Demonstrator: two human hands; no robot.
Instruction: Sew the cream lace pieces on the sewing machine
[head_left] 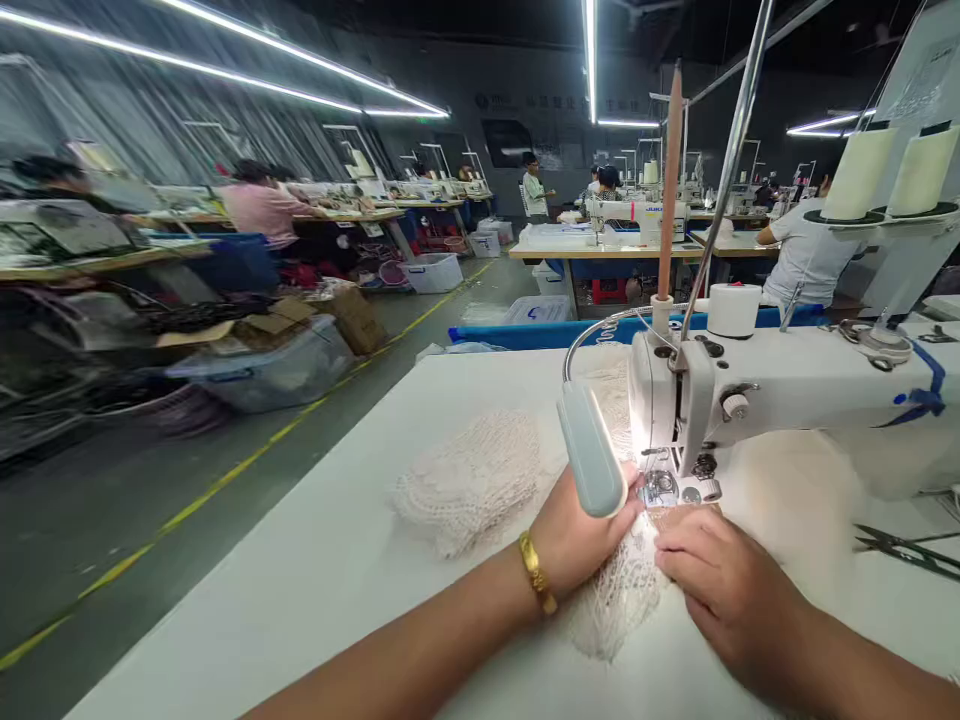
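White lace fabric [619, 595] lies under the needle area of a white sewing machine [780, 385], its loose end spread toward me. My left hand [574, 540], a gold bracelet at its wrist, is closed on the lace's left edge beside the presser foot [661, 488]; the lamp head covers part of its fingers. On the other side, my right hand [731, 575] has its fingers curled and pressed together on the lace, near a small tan piece [671, 516] just in front of the foot. The right fingertips are partly hidden.
A lace pile [480, 480] lies left on the white table [360, 540]. A grey lamp head [592, 450] hangs close over my left hand. Scissors [911, 550] lie at the right. Thread cones [859, 175] stand above the machine. Co-workers sit at other machines beyond.
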